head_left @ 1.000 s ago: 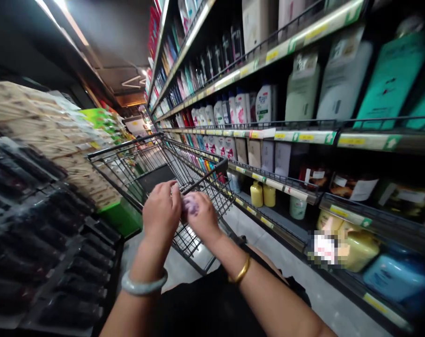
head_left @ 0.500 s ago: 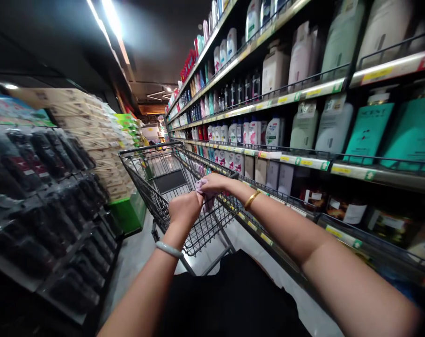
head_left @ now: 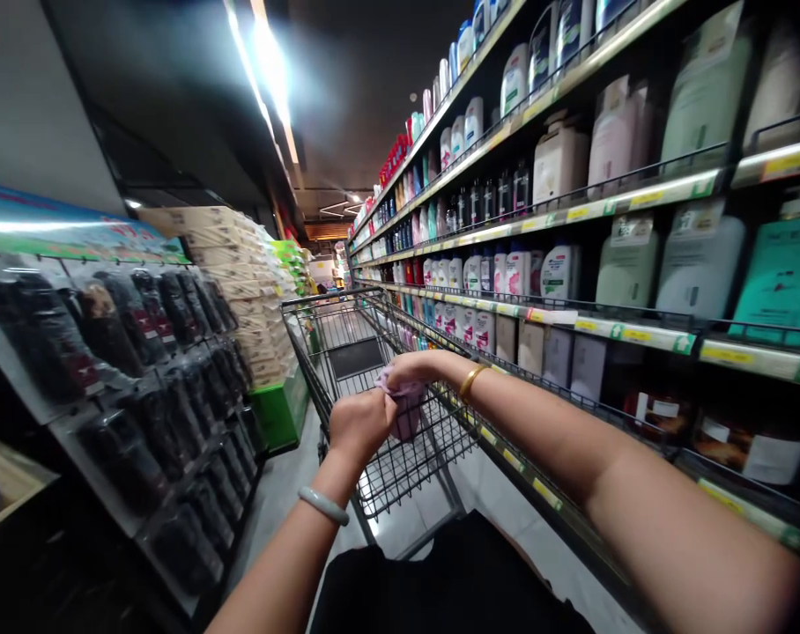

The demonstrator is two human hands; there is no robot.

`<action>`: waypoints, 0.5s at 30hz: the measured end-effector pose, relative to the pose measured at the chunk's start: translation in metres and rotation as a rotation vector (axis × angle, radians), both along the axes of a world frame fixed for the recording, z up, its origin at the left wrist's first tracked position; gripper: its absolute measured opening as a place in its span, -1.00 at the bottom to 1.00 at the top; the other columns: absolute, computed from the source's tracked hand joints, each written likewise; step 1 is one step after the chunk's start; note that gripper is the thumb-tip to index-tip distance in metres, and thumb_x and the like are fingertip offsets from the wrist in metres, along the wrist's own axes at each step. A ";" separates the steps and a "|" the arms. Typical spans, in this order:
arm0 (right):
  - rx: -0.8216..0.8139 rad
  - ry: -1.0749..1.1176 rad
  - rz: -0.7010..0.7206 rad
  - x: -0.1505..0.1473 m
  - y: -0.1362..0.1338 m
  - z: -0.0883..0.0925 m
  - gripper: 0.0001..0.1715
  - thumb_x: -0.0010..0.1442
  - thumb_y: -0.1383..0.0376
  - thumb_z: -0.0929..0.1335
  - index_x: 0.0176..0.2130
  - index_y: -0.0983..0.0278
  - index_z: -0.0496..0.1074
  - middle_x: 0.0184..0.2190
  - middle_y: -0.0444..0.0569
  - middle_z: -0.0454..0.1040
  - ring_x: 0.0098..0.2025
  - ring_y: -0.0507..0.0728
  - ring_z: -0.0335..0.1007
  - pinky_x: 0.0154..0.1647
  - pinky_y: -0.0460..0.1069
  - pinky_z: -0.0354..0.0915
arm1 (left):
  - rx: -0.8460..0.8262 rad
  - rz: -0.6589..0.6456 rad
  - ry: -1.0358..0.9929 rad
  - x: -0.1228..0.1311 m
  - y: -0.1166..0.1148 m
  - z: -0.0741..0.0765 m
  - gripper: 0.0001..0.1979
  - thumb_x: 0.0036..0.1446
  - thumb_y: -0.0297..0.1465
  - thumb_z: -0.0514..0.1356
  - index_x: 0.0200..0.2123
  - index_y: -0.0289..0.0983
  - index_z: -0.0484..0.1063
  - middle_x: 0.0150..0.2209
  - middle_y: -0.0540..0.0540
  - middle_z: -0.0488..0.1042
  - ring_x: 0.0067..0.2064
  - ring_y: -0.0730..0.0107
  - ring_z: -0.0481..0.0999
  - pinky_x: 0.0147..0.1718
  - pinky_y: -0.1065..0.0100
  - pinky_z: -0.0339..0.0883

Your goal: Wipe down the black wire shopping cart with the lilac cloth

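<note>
Both sets of fingers [head_left: 379, 407] clamp purple material [head_left: 408, 419], left hand [head_left: 355, 424] fisted, right hand [head_left: 410, 367] drooping.

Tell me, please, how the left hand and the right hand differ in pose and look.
The left hand is a fist, lower in the picture; the right hand is higher, curled downward from the wrist. The left hand's wrist wears a pale bracelet; the right hand's wrist wears a gold bracelet. Both hands hold the purple cloth at the near side of the shopping cart.

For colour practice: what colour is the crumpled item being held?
The crumpled item is light purple, clearest in the head view.
</note>
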State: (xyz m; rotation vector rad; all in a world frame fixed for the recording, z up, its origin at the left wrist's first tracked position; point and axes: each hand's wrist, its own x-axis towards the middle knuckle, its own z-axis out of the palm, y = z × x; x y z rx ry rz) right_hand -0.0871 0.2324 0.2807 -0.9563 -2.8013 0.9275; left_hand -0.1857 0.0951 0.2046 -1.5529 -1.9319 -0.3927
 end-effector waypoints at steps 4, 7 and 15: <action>0.068 -0.109 0.006 -0.009 -0.002 0.011 -0.52 0.39 0.09 0.41 0.17 0.28 0.43 0.16 0.05 0.49 0.11 0.22 0.51 0.12 0.21 0.51 | 0.018 0.000 0.005 -0.014 -0.006 0.000 -0.52 0.39 -0.24 -0.07 -0.28 -0.27 0.62 -0.33 -0.25 0.65 -0.32 0.14 0.62 -0.40 0.28 0.11; 0.105 -0.007 -0.036 -0.014 -0.007 0.024 -0.53 0.38 0.08 0.41 0.16 0.27 0.44 0.15 0.05 0.49 0.10 0.21 0.51 0.11 0.20 0.52 | 0.030 0.013 0.004 -0.025 -0.011 0.001 -0.51 0.39 -0.25 -0.07 -0.34 -0.27 0.61 -0.34 -0.25 0.64 -0.31 0.16 0.61 -0.41 0.28 0.08; 0.015 0.274 -0.070 -0.016 -0.026 0.047 -0.76 0.31 0.28 0.30 -0.11 0.34 0.48 -0.32 -0.03 0.51 -0.44 0.02 0.35 -0.45 -0.07 0.32 | 0.020 0.049 -0.025 -0.051 -0.025 0.003 -0.49 0.37 -0.18 -0.05 -0.36 -0.27 0.63 -0.35 -0.25 0.63 -0.33 0.17 0.59 -0.41 0.30 0.04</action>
